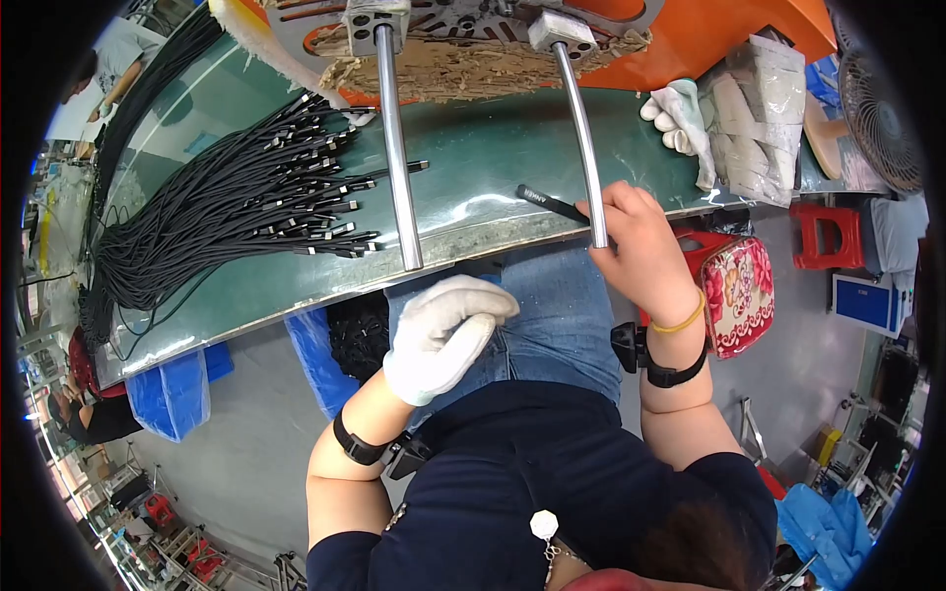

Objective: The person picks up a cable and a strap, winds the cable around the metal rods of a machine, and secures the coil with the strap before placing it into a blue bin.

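Black strip lies over the near part of the green table, close to its near edge. Pale marking on its face. Long axis slants: one end far and left, the other near and right. That near-right end runs in under the fingers of the right hand, so strip lies to the left and slightly far side of this grip.

Right hand bare. Fingers bent at the strip's right end, thumb on the near side. Metal rod passes in front just where fingers and thumb would meet; cannot tell how far the grip is closed, or whether it pinches the strip or only touches it. Most of the strip's length sticks out left past the rod, uncovered.

Left hand in a white work glove, near side of the table edge, above the jeans. Half curled, thumb close to the bent fingers. Nothing shows in this grip; its inner side is hidden, so cannot tell more. It sits left and near of the strip, apart from it. Right hand is clearly the nearer.

Strip's free end points left, toward the bundle of black cables, well apart from it. To the right and far: a loose white glove beside a clear plastic bag.
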Demonstrator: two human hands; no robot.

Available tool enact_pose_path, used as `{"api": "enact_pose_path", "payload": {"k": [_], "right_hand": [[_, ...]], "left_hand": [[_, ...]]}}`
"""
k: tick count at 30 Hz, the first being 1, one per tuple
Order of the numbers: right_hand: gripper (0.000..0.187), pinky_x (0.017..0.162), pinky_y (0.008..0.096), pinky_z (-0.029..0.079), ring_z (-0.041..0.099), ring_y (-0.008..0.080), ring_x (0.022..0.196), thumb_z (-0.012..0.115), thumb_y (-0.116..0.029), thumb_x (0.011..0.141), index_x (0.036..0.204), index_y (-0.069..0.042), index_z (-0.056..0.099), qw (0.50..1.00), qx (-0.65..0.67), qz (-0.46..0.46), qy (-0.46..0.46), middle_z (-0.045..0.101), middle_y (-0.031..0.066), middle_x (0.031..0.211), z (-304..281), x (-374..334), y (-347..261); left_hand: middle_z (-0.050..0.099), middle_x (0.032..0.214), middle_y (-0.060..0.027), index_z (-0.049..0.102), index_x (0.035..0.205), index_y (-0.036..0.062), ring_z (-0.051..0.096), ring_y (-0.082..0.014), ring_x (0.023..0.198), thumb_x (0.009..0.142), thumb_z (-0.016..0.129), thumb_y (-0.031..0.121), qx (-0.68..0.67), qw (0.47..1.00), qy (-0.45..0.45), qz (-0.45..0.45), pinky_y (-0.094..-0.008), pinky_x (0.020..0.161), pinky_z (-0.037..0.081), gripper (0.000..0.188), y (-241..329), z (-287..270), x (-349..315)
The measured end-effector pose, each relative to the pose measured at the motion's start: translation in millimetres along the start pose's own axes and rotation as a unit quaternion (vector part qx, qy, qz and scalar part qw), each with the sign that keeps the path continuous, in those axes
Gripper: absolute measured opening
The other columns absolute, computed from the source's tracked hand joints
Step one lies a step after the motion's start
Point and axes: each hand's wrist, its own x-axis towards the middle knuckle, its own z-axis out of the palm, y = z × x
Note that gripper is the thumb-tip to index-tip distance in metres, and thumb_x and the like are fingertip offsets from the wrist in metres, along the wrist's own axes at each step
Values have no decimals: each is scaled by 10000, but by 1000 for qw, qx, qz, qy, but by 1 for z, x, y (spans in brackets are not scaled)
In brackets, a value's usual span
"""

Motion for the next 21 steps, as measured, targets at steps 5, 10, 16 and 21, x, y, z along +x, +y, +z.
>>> {"api": "enact_pose_path", "payload": {"k": [5, 10, 16, 21], "right_hand": [[267, 684, 333, 441, 530, 282, 743, 592, 27, 619, 882, -8, 624, 996, 60, -63, -11, 539, 113, 834, 4, -2, -30], [189, 619, 293, 435, 551, 226, 713, 617, 33, 674, 861, 12, 633, 936, 343, -75, 37, 569, 112, 836, -9, 0, -54], [168, 594, 263, 422, 556, 194, 702, 635, 14, 710, 876, 32, 644, 869, 476, -136, -22, 579, 123, 845, 9, 4, -53], [202, 570, 249, 415, 540, 173, 641, 640, -1, 721, 918, 47, 641, 799, 599, -61, 3, 565, 127, 826, 19, -10, -19]], "left_hand": [[588, 896, -158, 591, 910, -3, 570, -294, 814, 707, 626, 83, 409, 897, 66, 156, -374, 770, 449, 224, 13, 16, 38], [576, 814, -102, 585, 879, 34, 550, -277, 780, 670, 668, 174, 394, 906, 12, 155, -380, 727, 421, 265, -4, 14, 31], [582, 899, -119, 581, 934, 36, 552, -292, 848, 698, 644, 184, 210, 968, -128, 54, -388, 762, 430, 285, -9, 2, 9], [585, 996, -140, 585, 989, 25, 551, -312, 931, 718, 630, 175, 253, 966, 11, 50, -381, 843, 427, 314, 26, -30, -2]]}}
